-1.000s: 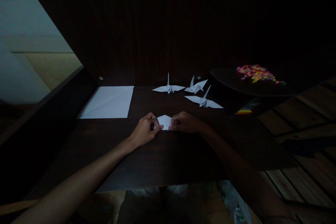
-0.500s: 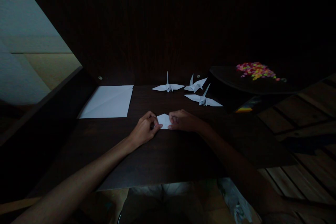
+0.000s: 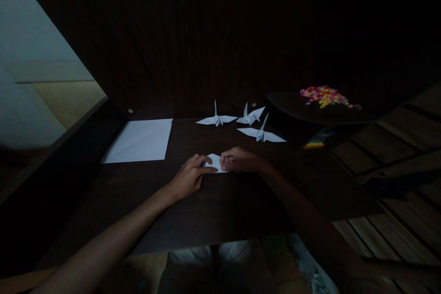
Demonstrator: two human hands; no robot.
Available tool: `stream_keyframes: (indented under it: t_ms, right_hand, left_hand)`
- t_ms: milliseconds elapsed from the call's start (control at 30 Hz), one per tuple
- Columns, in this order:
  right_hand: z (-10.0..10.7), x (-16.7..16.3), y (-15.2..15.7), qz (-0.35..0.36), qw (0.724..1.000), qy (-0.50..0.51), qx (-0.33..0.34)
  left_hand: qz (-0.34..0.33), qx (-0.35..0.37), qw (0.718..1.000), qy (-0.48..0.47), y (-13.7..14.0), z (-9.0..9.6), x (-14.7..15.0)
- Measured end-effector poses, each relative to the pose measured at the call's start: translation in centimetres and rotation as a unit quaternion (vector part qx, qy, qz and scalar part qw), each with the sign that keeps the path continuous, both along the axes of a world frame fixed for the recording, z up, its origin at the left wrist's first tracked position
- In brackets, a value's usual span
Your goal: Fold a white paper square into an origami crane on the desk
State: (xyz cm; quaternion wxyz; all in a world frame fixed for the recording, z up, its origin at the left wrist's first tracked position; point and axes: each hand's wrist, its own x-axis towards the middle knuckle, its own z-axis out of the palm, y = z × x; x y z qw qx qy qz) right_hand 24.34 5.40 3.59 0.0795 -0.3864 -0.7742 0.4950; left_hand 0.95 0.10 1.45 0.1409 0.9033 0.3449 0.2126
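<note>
A small piece of folded white paper (image 3: 214, 162) lies on the dark table between my two hands, its top coming to a blunt point. My left hand (image 3: 190, 173) holds the paper's left side, thumb stretched along the lower edge and fingers over the upper left. On the right side, my right hand (image 3: 238, 160) has its fingers curled and pinches the paper against the table. Beyond my hands stand three white origami cranes: one on the left (image 3: 217, 120), one at the back right (image 3: 251, 116) and one in front (image 3: 261, 135).
A larger white sheet (image 3: 139, 140) with a diagonal crease lies at the left of the dark table (image 3: 193, 220). On a curved shelf (image 3: 289, 106) at the right sits a heap of small colourful pieces (image 3: 325, 96). A dark panel (image 3: 193, 46) rises behind.
My left thumb and fingers have stretched further over the paper from a tighter pinch. My right hand stays curled at the right side. The whole view has shifted slightly.
</note>
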Motion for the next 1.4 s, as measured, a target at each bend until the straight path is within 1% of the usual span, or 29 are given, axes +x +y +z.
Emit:
stream_keyframes:
  t_ms: [133,267,467,567,767,933,1033,1100,1267,1400]
  right_hand:
    - [-0.5,0.4,0.4,0.007,0.999,0.022,-0.049]
    - [-0.3,0.4,0.5,0.004,0.997,0.026,-0.072]
    - [0.2,0.4,0.2,-0.003,0.998,0.015,-0.059]
    - [0.0,0.5,0.3,0.005,0.999,0.01,-0.049]
    - [-0.4,0.7,0.7,0.026,0.997,0.025,-0.065]
    - [-0.3,0.7,0.9,0.043,0.997,0.017,-0.059]
    - [-0.3,0.6,0.9,0.044,0.997,0.02,-0.062]
    - [-0.2,0.5,0.9,0.043,0.997,0.02,-0.065]
    - [-0.1,0.3,0.8,0.022,0.996,0.015,-0.086]
    - [0.0,0.3,0.8,0.031,0.997,0.016,-0.075]
  left_hand:
    - [0.005,0.031,0.998,0.048,-0.3,0.0,0.1]
    - [0.011,0.051,0.995,0.09,-0.6,0.1,0.2]
    - [0.008,0.065,0.994,0.085,-0.6,-0.2,0.2]
    - [0.012,0.069,0.994,0.08,-0.6,-0.1,0.2]
    - [0.012,0.074,0.994,0.076,-0.7,0.0,0.3]
    - [0.007,0.076,0.994,0.083,-0.7,-0.1,0.3]
    - [0.02,0.063,0.995,0.08,-0.7,0.1,0.5]
    - [0.038,0.042,0.996,0.069,-0.7,0.3,0.8]
    - [0.093,-0.019,0.995,-0.005,-0.5,0.2,1.6]
    - [0.126,-0.069,0.988,-0.064,-0.2,0.0,1.8]
